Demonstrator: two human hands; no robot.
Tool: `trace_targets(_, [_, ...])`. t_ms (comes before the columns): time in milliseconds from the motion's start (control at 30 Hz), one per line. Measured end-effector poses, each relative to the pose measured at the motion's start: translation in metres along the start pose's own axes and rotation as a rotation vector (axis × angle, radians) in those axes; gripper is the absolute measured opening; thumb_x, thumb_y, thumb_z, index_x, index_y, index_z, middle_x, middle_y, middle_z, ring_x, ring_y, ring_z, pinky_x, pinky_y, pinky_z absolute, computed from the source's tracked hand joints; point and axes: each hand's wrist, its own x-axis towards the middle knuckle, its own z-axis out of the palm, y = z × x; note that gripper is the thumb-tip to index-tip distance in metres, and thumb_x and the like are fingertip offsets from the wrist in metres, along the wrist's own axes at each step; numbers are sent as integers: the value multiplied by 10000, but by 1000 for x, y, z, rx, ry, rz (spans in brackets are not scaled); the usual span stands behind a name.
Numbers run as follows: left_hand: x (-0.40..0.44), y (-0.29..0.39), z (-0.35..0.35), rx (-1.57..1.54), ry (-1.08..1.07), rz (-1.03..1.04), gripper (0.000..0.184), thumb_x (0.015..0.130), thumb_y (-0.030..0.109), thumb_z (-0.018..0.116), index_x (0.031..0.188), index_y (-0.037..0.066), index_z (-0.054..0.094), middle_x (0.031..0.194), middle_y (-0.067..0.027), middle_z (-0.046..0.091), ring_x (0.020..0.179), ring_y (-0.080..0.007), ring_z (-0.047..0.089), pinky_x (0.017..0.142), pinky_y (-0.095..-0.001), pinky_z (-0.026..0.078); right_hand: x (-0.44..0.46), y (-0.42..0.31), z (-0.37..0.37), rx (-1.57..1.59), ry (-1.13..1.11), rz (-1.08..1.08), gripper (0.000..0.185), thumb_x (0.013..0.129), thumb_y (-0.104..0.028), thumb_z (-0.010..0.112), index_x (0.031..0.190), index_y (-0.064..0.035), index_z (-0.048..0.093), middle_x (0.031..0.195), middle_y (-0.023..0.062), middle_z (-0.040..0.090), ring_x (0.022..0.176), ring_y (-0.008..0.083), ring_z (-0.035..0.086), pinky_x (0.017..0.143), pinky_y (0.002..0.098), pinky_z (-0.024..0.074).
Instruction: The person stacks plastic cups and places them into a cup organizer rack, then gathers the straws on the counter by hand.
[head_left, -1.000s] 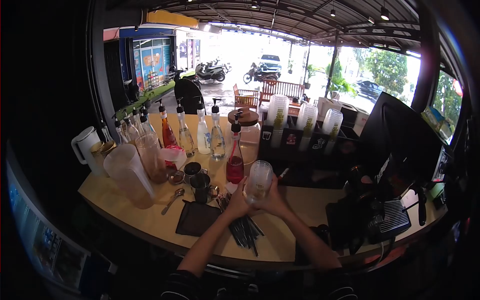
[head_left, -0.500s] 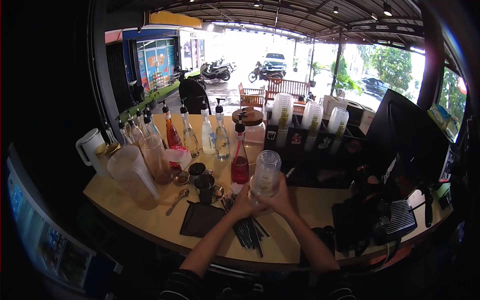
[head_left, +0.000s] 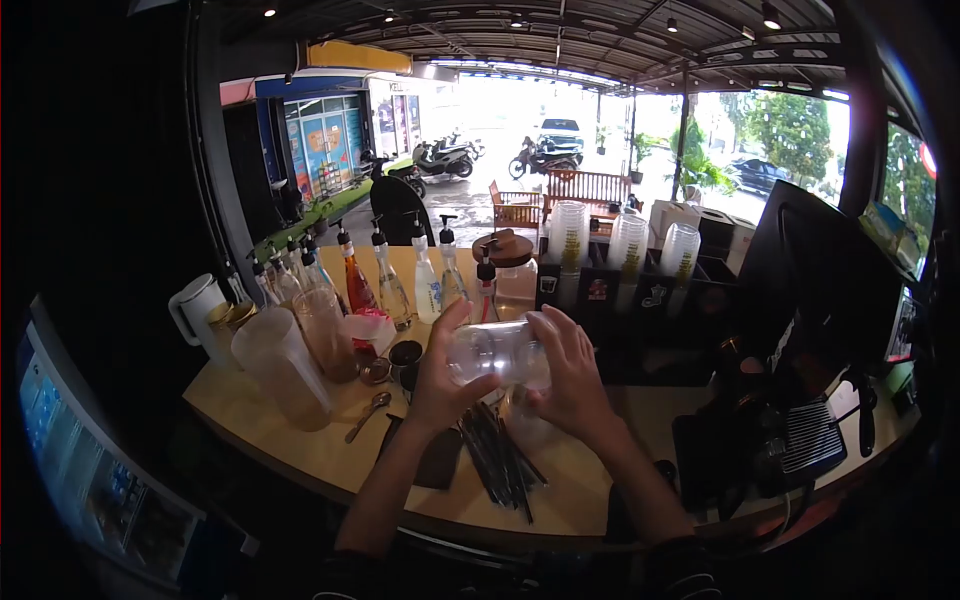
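A clear plastic cup (head_left: 495, 352) lies sideways between my two hands, above the counter. My left hand (head_left: 442, 378) wraps its left end, thumb along the underside. Around the right end curl the fingers of my right hand (head_left: 572, 378). Just below, partly hidden by my right hand, is another clear, cup-like shape (head_left: 526, 418). Black straws (head_left: 497, 465) lie loose on the counter beneath my hands, beside a dark folded cloth or pouch (head_left: 437, 460). Behind the cup stands a pump bottle (head_left: 486, 277), mostly covered.
On the counter (head_left: 335, 470) stand a frosted pitcher (head_left: 280, 365), several pump bottles (head_left: 393, 285), a spoon (head_left: 368, 415) and a wooden-lidded jar (head_left: 515, 285). A black holder (head_left: 600, 290) carries stacked cups (head_left: 628, 245). Dark equipment (head_left: 740, 440) and a monitor (head_left: 815, 290) fill the right side.
The cup has gone from roughly upright to lying sideways and is a little higher. My hands have moved apart to its two ends. The view has shifted slightly.
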Motion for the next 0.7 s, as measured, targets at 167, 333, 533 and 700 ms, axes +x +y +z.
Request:
trace_targets(167, [-11,0,-18,-130,-53,-140,811,713,408,730,1301,20,328,1244,-130,446,1185,-218,435,964,-334,385,-2,-14,-3,220,94,13,777,634,-61,674,1321,-44,313,1343,171,332,1230,331,377,1002,422,340])
trace_targets(333, [-30,-31,-33,-330,-44,-145,760,779,423,662,1312,34,286,1254,-158,447,1065,-357,550,866,-439,497,-23,1,8,1132,-175,263,318,867,-88,545,1172,1,535,1046,112,627,997,155,576,879,294,438])
trace_targets(533, [-39,-28,-33,-375,-32,-164,784,748,406,706,1310,26,313,1231,-131,458,1090,-276,525,915,-387,447,-27,-1,20,863,-19,197,194,897,-74,495,1025,6,618,884,88,676,856,113,625,759,256,487])
trace_targets(700, [-46,-32,-31,-297,18,-124,774,721,360,751,1301,27,360,1229,-100,453,1105,-187,505,938,-325,420,-28,-14,18,709,141,198,126,867,-25,522,957,11,604,825,103,678,790,153,660,686,260,505])
